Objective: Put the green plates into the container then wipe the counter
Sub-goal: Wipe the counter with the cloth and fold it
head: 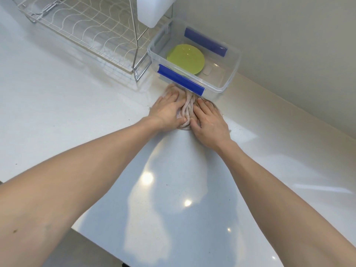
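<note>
Green plates [185,58] lie stacked inside a clear plastic container [230,74] with blue clip handles, standing at the back of the white counter [173,199]. Just in front of the container a bunched beige cloth [186,110] lies on the counter. My left hand [167,110] presses flat on the cloth's left part. My right hand [210,122] presses flat on its right part, fingers straight and pointing toward the container. The cloth bulges up in folds between the two hands.
A wire dish rack [86,29] stands to the left of the container, with a white plastic holder [154,10] hanging at its right end. A pale wall [289,45] runs behind the counter on the right. The counter's near edge [92,236] runs diagonally at the bottom.
</note>
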